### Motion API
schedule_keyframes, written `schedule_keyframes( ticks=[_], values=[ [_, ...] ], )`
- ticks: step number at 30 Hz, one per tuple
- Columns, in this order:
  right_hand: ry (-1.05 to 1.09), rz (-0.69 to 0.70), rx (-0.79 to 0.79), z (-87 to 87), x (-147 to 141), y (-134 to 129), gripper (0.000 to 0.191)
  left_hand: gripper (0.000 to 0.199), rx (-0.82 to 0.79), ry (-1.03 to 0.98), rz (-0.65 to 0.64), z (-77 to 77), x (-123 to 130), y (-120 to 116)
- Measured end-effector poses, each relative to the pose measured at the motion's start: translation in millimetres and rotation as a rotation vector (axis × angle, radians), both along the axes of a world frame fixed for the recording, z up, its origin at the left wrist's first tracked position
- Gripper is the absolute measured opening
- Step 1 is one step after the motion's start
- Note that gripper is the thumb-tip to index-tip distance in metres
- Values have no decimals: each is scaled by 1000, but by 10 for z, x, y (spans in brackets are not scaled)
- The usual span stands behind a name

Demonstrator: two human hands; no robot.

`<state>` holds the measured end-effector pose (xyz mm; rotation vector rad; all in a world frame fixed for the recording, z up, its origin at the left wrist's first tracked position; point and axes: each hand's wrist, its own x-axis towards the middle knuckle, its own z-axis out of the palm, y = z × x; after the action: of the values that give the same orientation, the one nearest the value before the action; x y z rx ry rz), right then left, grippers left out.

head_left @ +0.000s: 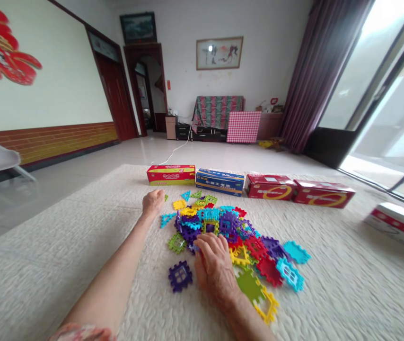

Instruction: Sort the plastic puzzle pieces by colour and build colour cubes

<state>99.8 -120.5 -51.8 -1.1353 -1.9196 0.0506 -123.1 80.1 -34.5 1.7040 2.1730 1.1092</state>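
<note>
Beyond the far left of the toy pile, my left hand (153, 202) is closed, its fingertips turned away from view. A small green triangular piece (166, 197) shows right beside its fingers; whether they grip it is unclear. My right hand (214, 263) rests at the near side of the pile with fingers curled down together, hiding whatever is under them. Around it lie interlocking plastic building pieces: a dark purple window square (180, 276), a green square (177, 243), a yellow frame (240, 255) and a large green panel (250, 284).
Behind the pile stands a row of boxes: a red-and-green box (171, 175), a blue box (219, 182) and two dark red boxes (270, 187). A white-and-red box (399, 229) lies at right. Everything rests on a cream quilted mat (92, 246).
</note>
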Motion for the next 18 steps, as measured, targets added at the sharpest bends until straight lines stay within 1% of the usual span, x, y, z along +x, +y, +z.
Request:
schedule_keyframes(
  ticks=[3,7,10,13,18],
  values=[
    [-7,6,-3,-2,0,-4,27,31,-4,30,-14,-32,-74,52],
    [-29,11,0,-2,1,0,25,33,-35,36,-69,-196,-76,104],
    [-30,16,2,3,0,-2,25,29,-64,8,-141,-277,-11,118],
    [-17,33,-5,8,-3,-6,25,29,-77,-61,-250,-262,92,113],
    [-14,62,-6,27,-4,-9,25,48,-26,-266,-437,-170,227,63]
  ],
)
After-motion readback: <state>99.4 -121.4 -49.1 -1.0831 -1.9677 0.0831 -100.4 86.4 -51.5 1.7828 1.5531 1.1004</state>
